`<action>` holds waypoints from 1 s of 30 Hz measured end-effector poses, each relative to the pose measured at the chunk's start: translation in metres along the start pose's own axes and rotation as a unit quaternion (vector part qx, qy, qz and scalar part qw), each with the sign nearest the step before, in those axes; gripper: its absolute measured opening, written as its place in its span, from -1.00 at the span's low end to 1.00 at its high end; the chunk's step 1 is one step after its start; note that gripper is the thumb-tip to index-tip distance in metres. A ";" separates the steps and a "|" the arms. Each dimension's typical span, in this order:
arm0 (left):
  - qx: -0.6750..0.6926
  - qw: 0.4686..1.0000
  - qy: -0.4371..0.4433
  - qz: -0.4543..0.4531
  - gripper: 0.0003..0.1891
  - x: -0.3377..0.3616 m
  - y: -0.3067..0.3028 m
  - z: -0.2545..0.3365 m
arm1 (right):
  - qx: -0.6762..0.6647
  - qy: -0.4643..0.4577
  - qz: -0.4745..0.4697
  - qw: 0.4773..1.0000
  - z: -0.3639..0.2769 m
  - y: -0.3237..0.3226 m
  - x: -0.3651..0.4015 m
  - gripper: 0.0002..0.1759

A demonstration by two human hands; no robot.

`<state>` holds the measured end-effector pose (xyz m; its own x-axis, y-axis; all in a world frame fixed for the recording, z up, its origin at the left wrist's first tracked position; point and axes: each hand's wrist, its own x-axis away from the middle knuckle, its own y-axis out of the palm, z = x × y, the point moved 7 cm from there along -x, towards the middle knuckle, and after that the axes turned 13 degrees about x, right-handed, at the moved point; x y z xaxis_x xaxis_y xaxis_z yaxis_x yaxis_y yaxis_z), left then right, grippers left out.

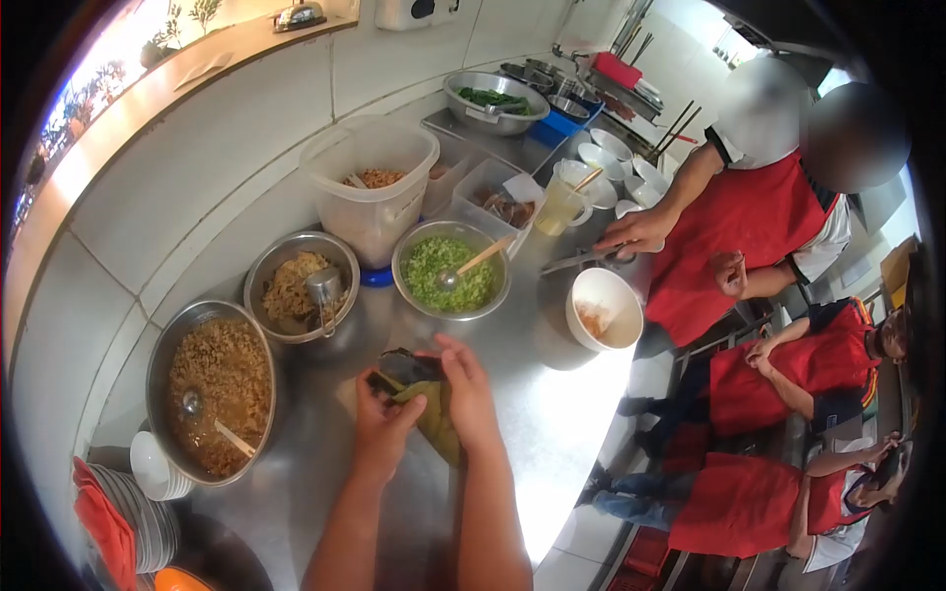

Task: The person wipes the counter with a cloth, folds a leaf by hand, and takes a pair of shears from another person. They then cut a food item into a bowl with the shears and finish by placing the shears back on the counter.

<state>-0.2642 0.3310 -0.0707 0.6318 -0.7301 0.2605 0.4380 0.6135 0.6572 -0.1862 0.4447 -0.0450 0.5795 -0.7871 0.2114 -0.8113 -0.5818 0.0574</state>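
Over the steel counter [537,394], my left hand [384,426] and my right hand [471,399] hold a dark, glossy piece with an olive-green flap [439,426] from its two sides. Its exact kind I cannot make out. My left thumb presses on its near edge, and the fingers of both hands are curled round it. Just beyond it stand a steel bowl of chopped green vegetables [448,274] with a wooden-handled ladle [485,258], and a steel bowl of brownish food [296,281] with a metal scoop [323,288].
Left lies a big pan of minced food [219,384]; nearer are stacked plates [148,522] and white bowls [158,463]. Behind stand a plastic tub [365,197] and a jug [564,202]. Right is a white bowl [604,310], beside a co-worker's hand [631,234] with a metal utensil.
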 end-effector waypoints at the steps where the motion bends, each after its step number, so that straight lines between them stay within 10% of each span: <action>1: -0.003 1.000 -0.002 -0.001 -0.25 0.000 -0.002 -0.001 | 0.002 -0.003 0.001 1.000 0.002 0.000 -0.001 -0.58; 30: -0.008 1.000 0.015 0.002 -0.38 0.002 0.000 -0.001 | 0.034 -0.030 0.008 0.999 0.011 -0.002 -0.005 -0.62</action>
<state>-0.2628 0.3299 -0.0710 0.6528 -0.7181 0.2412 0.4458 0.6217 0.6440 -0.1865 0.4477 -0.0565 0.5725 -0.8056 0.1526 -0.8140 -0.5807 -0.0115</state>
